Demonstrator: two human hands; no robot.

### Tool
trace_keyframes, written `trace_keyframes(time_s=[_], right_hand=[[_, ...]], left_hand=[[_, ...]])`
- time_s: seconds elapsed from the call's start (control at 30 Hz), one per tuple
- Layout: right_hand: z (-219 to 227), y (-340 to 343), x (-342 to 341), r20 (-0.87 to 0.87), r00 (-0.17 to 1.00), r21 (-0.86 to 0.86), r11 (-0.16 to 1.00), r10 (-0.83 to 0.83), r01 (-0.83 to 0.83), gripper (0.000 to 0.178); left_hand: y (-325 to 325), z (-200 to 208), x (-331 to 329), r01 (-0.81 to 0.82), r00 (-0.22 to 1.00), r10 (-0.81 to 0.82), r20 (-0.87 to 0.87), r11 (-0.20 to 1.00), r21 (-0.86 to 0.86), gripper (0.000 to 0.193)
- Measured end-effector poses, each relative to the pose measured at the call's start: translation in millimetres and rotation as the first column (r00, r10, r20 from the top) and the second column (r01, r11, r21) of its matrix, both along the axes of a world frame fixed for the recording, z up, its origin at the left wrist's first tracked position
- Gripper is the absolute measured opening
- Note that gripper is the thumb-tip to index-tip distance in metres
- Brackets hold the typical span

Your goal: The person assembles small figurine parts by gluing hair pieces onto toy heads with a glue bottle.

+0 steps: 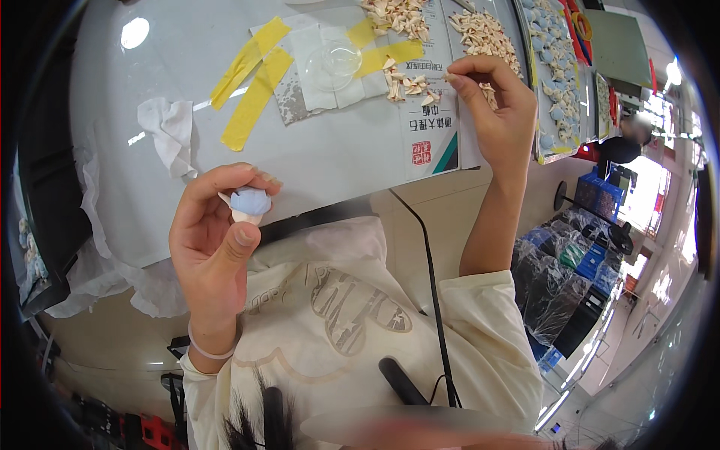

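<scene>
Near the table's front edge, my left hand (204,240) grips a small rounded figurine part (251,201), light blue on top and cream below. A thin pale spike sticks out from its left side, by my fingers. Farther off to the right, my right hand (501,112) pinches thumb and forefinger together on a tiny cream-coloured piece, mostly hidden by the fingertips. Beside those fingertips lie several loose, pointed cream pieces (411,85). Larger heaps of the same pieces (396,16) rise at the back, with another heap (486,37) just beyond my right hand.
Yellow tape strips (259,97) and a clear round dish (334,63) on white tissue (306,54) lie mid-table. A crumpled tissue (169,133) is at left. On the right stands a tray of blue and cream parts (553,82). A black cable (429,255) hangs before me.
</scene>
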State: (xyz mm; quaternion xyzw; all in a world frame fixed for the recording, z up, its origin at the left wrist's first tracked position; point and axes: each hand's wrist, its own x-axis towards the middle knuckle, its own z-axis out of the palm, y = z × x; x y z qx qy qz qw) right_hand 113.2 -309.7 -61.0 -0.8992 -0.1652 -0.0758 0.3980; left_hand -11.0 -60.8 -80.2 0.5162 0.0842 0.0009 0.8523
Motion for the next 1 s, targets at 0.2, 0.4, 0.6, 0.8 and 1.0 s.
trace_keyframes(time_s=[0.2,0.4,0.6,0.8,1.0], right_hand=[[-1,2,-6,-0.045,0.998,0.138,0.990,0.047,-0.040,0.011],[-6,13,-11,-0.087,0.992,0.197,0.978,0.087,-0.069,0.012],[9,38,-28,-0.170,0.975,0.390,0.918,0.145,-0.069,0.013],[18,57,-22,-0.125,0.943,0.380,0.892,0.310,-0.243,0.013],[41,68,-2,-0.012,0.922,0.021,0.922,0.388,-0.387,0.014]], left_hand=[[4,-2,0,0.091,0.996,-0.088,0.029,0.992,-0.088,0.047],[5,-1,-2,0.084,0.993,-0.102,-0.056,0.961,-0.263,0.047],[0,-9,1,0.073,0.997,-0.065,0.052,0.980,-0.182,0.041],[3,-9,2,0.097,0.995,-0.084,0.053,0.937,-0.336,0.044],[9,-8,4,0.066,0.997,-0.052,0.057,0.964,-0.259,0.046]])
